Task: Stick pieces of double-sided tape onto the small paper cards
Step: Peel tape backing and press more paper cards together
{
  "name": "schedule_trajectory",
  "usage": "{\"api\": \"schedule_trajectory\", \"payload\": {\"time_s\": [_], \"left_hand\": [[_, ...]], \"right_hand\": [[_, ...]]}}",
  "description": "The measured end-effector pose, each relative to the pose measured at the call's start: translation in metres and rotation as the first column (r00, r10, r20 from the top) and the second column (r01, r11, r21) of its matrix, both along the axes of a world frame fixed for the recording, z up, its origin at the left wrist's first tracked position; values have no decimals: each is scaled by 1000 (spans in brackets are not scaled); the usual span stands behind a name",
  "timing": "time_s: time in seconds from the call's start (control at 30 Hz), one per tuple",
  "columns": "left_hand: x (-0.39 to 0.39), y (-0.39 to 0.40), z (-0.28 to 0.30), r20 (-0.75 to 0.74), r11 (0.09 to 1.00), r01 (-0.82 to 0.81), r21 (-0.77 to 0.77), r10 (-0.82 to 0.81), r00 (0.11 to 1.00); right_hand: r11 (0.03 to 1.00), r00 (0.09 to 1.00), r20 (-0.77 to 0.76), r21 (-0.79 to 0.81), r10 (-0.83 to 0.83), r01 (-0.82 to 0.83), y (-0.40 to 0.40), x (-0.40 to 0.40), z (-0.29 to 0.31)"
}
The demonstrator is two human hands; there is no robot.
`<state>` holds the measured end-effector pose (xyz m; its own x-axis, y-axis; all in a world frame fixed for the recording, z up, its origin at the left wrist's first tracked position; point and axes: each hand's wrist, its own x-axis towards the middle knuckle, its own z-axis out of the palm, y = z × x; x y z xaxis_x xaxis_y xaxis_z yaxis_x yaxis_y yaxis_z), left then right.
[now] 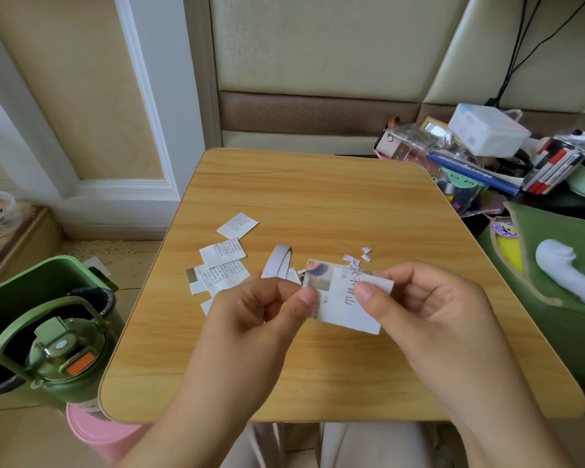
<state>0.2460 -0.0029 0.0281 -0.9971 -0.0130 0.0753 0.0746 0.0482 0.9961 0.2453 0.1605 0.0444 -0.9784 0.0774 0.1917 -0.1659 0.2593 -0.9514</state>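
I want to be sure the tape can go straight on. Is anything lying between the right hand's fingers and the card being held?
Nothing visible does. Both the left hand and right hand pinch the held card directly, above the table. The loose cards lie apart, further left.

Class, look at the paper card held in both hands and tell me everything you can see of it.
The paper card is a small white rectangle of thin paper with a colour picture at its left end and dark printed characters on the white part. It is held tilted above the wooden table, not lying on it. The left hand pinches its left edge; the right hand pinches its upper right corner.
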Motion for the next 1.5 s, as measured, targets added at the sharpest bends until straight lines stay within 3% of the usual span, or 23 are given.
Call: {"api": "schedule_trajectory", "payload": {"time_s": [0.13, 0.27, 0.57, 0.77, 1.0, 1.33, 1.5], "left_hand": [[0, -1, -3, 18, 998, 11, 58, -12, 1000], [-1, -2, -1, 11, 999, 9, 31, -10, 1000], [-9, 0, 7, 38, 984, 23, 178, -30, 999], [-11, 2, -2, 70, 950, -23, 310, 1, 998], [-10, 5, -2, 67, 935, -53, 351, 32, 997], [-7, 5, -6, 36, 937, -68, 342, 60, 998], [-7, -1, -2, 30, 968, 17, 252, -25, 999]], "right_hand": [[987, 999, 38, -162, -12, 18, -1, 0, -8], [988, 999, 31, -154, -16, 20, -2, 0, -7], [994, 1000, 10, -107, 9, -8, -3, 0, -4], [974, 1000, 11, -224, -16, 18, -5, 1, -4], [956, 995, -25, -280, -92, 82, -14, 3, 1], [968, 985, -47, -197, -167, 154, -18, 0, -2], [995, 995, -74, -72, -71, 66, -12, -1, 0]]}}
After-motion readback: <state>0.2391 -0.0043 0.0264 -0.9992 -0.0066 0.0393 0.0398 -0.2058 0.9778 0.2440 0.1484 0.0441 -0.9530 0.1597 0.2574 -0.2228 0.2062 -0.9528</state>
